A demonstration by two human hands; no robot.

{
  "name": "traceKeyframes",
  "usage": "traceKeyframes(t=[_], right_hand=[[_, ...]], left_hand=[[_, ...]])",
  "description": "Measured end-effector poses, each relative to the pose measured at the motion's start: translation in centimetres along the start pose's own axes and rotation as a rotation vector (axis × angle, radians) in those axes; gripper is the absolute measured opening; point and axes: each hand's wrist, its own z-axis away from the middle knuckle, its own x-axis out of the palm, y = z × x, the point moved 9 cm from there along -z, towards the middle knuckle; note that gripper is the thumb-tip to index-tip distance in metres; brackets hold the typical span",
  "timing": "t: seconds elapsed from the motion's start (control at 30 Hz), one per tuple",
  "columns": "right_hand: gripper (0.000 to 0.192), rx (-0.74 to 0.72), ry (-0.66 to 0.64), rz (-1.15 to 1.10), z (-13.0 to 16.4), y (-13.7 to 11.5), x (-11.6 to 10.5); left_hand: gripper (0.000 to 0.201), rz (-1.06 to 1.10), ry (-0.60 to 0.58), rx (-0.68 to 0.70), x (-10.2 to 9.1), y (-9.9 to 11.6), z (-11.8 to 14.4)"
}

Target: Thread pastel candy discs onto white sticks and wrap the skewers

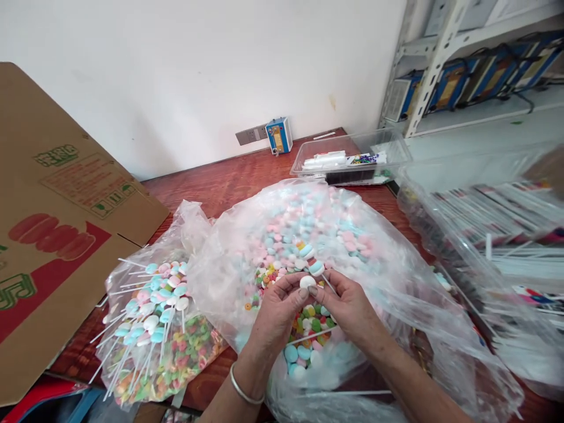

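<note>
Left grip [279, 305] is pinching a round white candy [307, 282] between thumb and finger. Right grip [351, 305] is grasping the stick of a candy skewer [315, 268]. Its stack is sitting just beyond the right fingertips, leaning far-left; the white candy is sitting on its near side. Stack is showing yellow-orange at the far end, then blue-and-white, brownish-red, blue-and-white again. White candy is looking smooth and plain. Both hands are working over a clear bag [215, 252] of mixed candies on the table [247, 173].
</note>
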Motion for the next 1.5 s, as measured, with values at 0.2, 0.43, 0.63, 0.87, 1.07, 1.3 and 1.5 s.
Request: traceKeyframes(t=[0.2, 0.43, 0.63, 0.87, 1.07, 1.3, 1.5], right_hand=[[0.029, -0.022, 0.017, 0.157, 0.1, -0.6, -0.4], [0.036, -0.050, -0.007, 0.582, 1.2, -1.2, 0.0], [0.037, -0.074, -0.087, 0.658, 1.7, -0.8, 1.4], [0.038, -0.054, -0.095, 0.689, 1.6, -0.6, 1.4], [0.037, 0.010, -0.104, 0.695, 1.8, 0.0, 1.6], [0.038, 0.052, -0.116, 0.633, 2.2, 0.2, 2.3], [0.039, 0.058, -0.112, 0.601, 2.4, 0.3, 2.5]], left_hand=[[0.033, 0.066, 0.038, -0.042, -0.7, -0.5, -0.3], [0.035, -0.161, 0.349, 0.273, -5.9, 5.2, -1.2], [0.030, -0.228, 0.399, 0.343, -6.9, 6.4, -1.0], [0.030, -0.320, 0.368, 0.367, -6.2, 6.3, -1.0], [0.022, -0.626, 0.368, 0.519, -5.2, 7.4, -0.1], [0.016, -0.781, 0.380, 0.615, -3.9, 7.8, 0.5], [0.018, -0.794, 0.345, 0.640, -3.4, 7.7, 0.6]])
